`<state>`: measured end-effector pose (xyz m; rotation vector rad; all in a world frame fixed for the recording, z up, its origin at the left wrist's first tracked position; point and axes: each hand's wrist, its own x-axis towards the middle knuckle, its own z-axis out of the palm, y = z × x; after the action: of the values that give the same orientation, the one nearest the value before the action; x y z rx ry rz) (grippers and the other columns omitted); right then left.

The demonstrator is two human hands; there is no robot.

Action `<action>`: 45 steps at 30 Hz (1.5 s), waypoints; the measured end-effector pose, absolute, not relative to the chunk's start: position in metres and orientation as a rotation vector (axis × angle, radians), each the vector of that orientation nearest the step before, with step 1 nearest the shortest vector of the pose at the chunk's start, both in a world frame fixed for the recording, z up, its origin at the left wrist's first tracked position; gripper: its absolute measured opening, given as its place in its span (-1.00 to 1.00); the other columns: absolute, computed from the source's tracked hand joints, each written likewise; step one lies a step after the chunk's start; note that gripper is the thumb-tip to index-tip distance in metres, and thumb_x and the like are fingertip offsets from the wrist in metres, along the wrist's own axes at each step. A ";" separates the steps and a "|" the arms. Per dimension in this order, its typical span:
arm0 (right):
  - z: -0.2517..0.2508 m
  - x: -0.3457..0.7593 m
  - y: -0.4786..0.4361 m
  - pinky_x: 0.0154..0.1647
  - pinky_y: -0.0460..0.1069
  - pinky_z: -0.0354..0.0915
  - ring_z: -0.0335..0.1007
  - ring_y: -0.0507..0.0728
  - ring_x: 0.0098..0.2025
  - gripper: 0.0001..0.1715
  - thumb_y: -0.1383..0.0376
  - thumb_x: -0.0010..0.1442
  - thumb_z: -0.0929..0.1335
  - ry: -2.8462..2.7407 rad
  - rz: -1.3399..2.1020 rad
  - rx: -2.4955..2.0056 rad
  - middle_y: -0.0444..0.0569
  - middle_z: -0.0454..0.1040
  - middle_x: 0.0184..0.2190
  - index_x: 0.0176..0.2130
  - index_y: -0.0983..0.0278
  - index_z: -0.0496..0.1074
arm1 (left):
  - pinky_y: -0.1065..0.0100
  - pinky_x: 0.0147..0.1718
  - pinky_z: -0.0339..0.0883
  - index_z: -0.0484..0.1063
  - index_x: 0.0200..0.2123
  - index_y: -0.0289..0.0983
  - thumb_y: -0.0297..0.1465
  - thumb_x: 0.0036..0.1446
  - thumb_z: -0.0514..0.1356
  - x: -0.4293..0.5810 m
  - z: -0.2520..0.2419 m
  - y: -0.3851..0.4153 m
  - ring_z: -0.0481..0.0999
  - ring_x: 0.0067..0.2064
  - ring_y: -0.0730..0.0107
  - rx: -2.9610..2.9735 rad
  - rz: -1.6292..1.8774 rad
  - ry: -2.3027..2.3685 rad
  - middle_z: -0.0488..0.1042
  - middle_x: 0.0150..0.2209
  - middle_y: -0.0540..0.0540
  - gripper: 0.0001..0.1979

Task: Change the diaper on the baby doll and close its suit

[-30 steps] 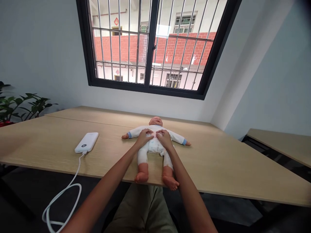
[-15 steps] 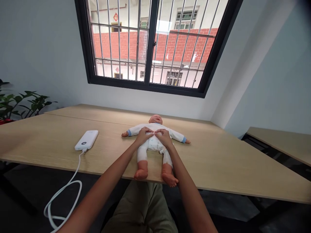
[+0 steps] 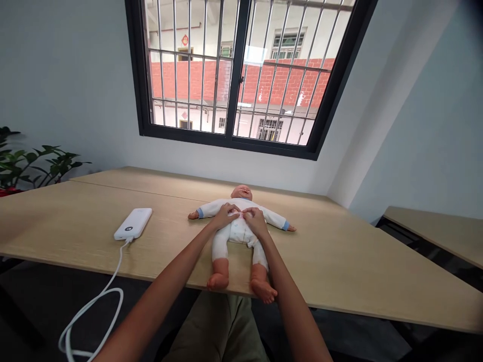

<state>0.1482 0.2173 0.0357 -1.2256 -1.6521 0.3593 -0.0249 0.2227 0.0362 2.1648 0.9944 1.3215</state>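
A baby doll point(image 3: 239, 235) lies on its back with its head away from me, arms spread and bare feet at the table's near edge. It wears a white outfit point(image 3: 220, 245) with blue cuffs. My left hand point(image 3: 225, 217) rests over the doll's front, thumb and fingers pinching the cloth at the middle. Just to its right, my right hand point(image 3: 255, 221) is closed on the same front of the outfit. The two sets of fingertips nearly meet at a small pinkish spot. What exactly lies between the fingertips is too small to make out.
On the wooden table point(image 3: 339, 256), a white power bank point(image 3: 133, 223) lies to the left. Its white cable point(image 3: 109, 291) hangs over the near edge in a loop. A barred window point(image 3: 234, 75) is ahead, a plant point(image 3: 37, 163) at far left, another table point(image 3: 433, 234) at right.
The view has tilted slightly upward, so everything sits a little lower. Both hands stay at the doll's front, with only small shifts of the fingers.
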 end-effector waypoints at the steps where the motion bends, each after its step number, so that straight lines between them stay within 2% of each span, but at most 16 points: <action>1: 0.036 0.148 0.217 0.05 0.12 0.26 0.40 0.23 -0.09 -0.83 0.32 0.00 0.32 -1.653 0.346 -1.239 0.04 0.55 -0.26 -0.39 0.27 0.52 | 0.27 -0.14 0.29 0.53 -0.31 -0.24 -0.36 0.08 0.20 -0.024 0.039 0.222 0.39 -0.23 0.27 2.182 1.315 0.978 0.43 -0.32 -0.08 -0.87; 5: 0.038 0.144 0.211 0.05 0.11 0.22 0.36 0.23 -0.07 -0.85 0.23 0.05 0.38 -1.736 0.201 -1.197 0.03 0.53 -0.25 -0.37 0.26 0.52 | 0.31 -0.20 0.27 0.43 -0.38 -0.26 -0.37 0.08 0.15 -0.022 0.045 0.220 0.37 -0.25 0.31 2.162 1.338 0.913 0.42 -0.34 -0.06 -0.90; 9: 0.038 0.141 0.207 0.00 0.09 0.21 0.36 0.23 -0.12 -0.78 0.14 0.11 0.40 -1.804 0.057 -1.179 0.02 0.53 -0.31 -0.41 0.25 0.50 | 0.32 -0.21 0.28 0.38 -0.39 -0.27 -0.39 0.08 0.14 -0.022 0.045 0.219 0.40 -0.26 0.33 2.020 1.402 0.874 0.45 -0.35 -0.06 -0.93; 13: 0.039 0.140 0.205 -0.11 0.05 0.22 0.36 0.21 -0.17 -0.79 0.16 0.14 0.39 -1.812 0.023 -1.194 0.00 0.54 -0.33 -0.43 0.23 0.50 | 0.31 -0.20 0.30 0.42 -0.36 -0.28 -0.39 0.09 0.14 -0.024 0.044 0.222 0.41 -0.26 0.34 2.029 1.374 0.857 0.47 -0.34 -0.05 -0.91; 19: 0.042 0.138 0.201 -0.14 0.04 0.18 0.38 0.20 -0.21 -0.86 0.23 0.15 0.39 -1.855 -0.081 -1.210 -0.02 0.55 -0.34 -0.42 0.23 0.47 | 0.31 -0.20 0.30 0.47 -0.40 -0.28 -0.35 0.08 0.18 -0.026 0.044 0.223 0.39 -0.26 0.34 2.083 1.384 0.880 0.43 -0.33 -0.07 -0.88; 23: 0.044 0.135 0.198 -0.09 0.06 0.15 0.38 0.18 -0.26 -0.88 0.27 0.18 0.36 -1.928 -0.172 -1.187 -0.04 0.53 -0.39 -0.39 0.24 0.45 | 0.31 -0.22 0.29 0.44 -0.45 -0.30 -0.33 0.05 0.20 -0.023 0.043 0.223 0.39 -0.29 0.34 1.935 1.350 0.885 0.43 -0.39 -0.05 -0.85; 27: 0.046 0.132 0.195 0.04 0.09 0.12 0.38 0.16 -0.29 -0.82 0.29 0.22 0.32 -1.989 -0.262 -1.177 -0.04 0.51 -0.41 -0.43 0.24 0.42 | 0.31 -0.28 0.28 0.43 -0.49 -0.33 -0.34 0.01 0.22 -0.021 0.041 0.228 0.38 -0.35 0.35 1.840 1.316 0.893 0.45 -0.46 -0.06 -0.84; 33: 0.045 0.129 0.194 0.18 0.11 0.05 0.40 0.15 -0.23 -0.83 0.32 0.24 0.29 -2.056 -0.377 -1.163 -0.03 0.52 -0.35 -0.41 0.23 0.40 | 0.36 -0.38 0.24 0.38 -0.59 -0.31 -0.35 -0.04 0.21 -0.022 0.036 0.234 0.33 -0.43 0.42 1.758 1.284 0.889 0.40 -0.55 0.00 -0.82; 41: 0.047 0.125 0.194 0.21 0.11 0.08 0.37 0.18 -0.20 -0.78 0.35 0.28 0.24 -2.147 -0.441 -1.122 0.01 0.50 -0.33 -0.37 0.22 0.42 | 0.41 -0.53 0.11 0.29 -0.65 -0.27 -0.32 -0.04 0.15 -0.023 0.030 0.241 0.17 -0.56 0.51 1.691 1.221 0.880 0.26 -0.65 0.08 -0.77; 45: 0.047 0.125 0.194 0.17 0.11 0.12 0.36 0.19 -0.19 -0.79 0.38 0.26 0.24 -2.157 -0.432 -1.100 0.03 0.49 -0.33 -0.37 0.23 0.41 | 0.37 -0.48 0.18 0.30 -0.64 -0.27 -0.30 -0.02 0.16 -0.023 0.029 0.239 0.24 -0.53 0.46 1.677 1.226 0.865 0.34 -0.62 0.02 -0.76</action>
<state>0.1255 0.1944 0.0472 -1.1004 -2.1571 -0.4317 -0.0235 0.2394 0.0293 1.6771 0.8647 1.2260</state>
